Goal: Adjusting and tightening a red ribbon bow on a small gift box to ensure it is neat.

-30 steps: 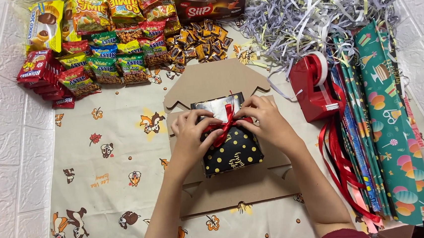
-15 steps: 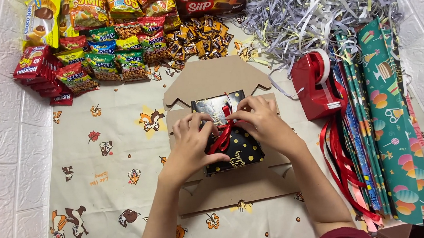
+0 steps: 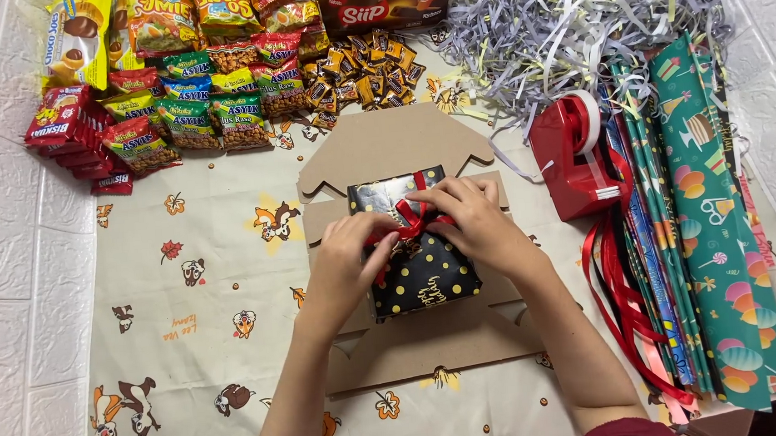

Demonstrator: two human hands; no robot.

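Observation:
A small parcel wrapped in black paper with gold dots (image 3: 424, 277) lies on a flat brown cardboard box blank (image 3: 401, 144) in the middle of the cloth. A red ribbon (image 3: 409, 222) crosses its top. My left hand (image 3: 347, 259) and my right hand (image 3: 470, 221) both pinch this ribbon over the parcel's upper half, fingers meeting at the knot. The parcel's far end looks shiny silver.
Snack packets (image 3: 172, 124) and small sweets (image 3: 368, 69) lie at the back left. Shredded paper (image 3: 575, 23) is piled at the back right. A red tape dispenser (image 3: 575, 155), loose red ribbon (image 3: 621, 293) and gift-wrap rolls (image 3: 707, 223) lie along the right.
Both hands have kept working the ribbon on the parcel; the fingers have drawn closer together at the knot. The parcel has stayed in place.

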